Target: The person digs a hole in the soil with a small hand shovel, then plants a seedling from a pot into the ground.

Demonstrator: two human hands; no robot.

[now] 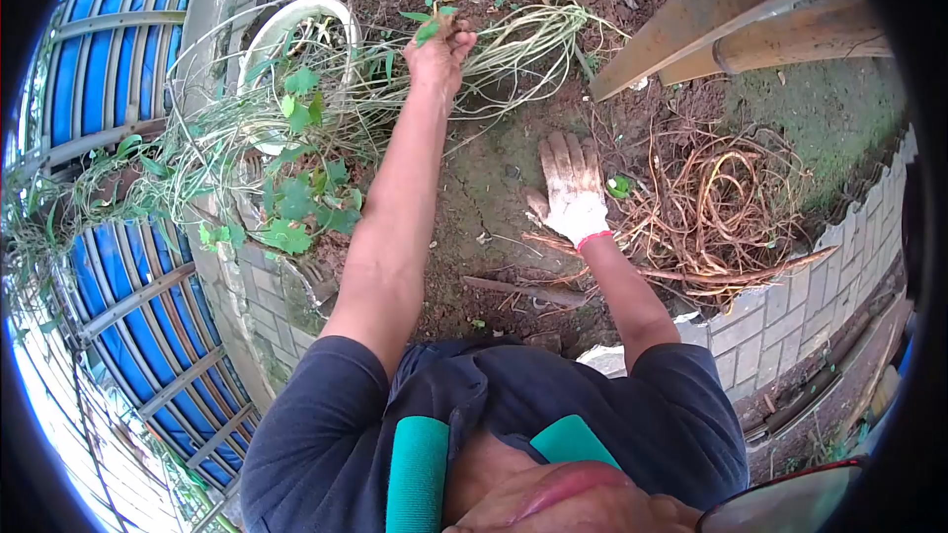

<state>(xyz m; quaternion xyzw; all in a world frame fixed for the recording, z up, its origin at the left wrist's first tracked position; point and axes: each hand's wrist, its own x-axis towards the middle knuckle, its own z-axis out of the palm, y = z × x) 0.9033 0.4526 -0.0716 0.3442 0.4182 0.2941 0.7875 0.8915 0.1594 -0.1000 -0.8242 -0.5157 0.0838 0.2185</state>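
Observation:
My bare left hand (pixel 439 57) is stretched forward over the soil, fingers closed on a small leafy weed (pixel 428 32). Around that hand lies a long tangle of pale green stems (pixel 518 59), running from the right side of the hand across to the left. My right hand (pixel 573 188) wears a dirty white work glove with a red cuff edge. It rests palm down on the ground with its fingers stretched out. Just right of the glove sit a green leaf (pixel 618 187) and a heap of brown roots (pixel 726 207). Whatever is under the right palm is hidden.
A white round pot (pixel 346 25) stands at upper left, partly covered by leafy vines (pixel 296 202). Wooden posts (pixel 731 15) lean in from upper right. A flat stick (pixel 523 290) lies near my body. Brick paving (pixel 780 321) borders the right; blue fence panels (pixel 118 69) the left.

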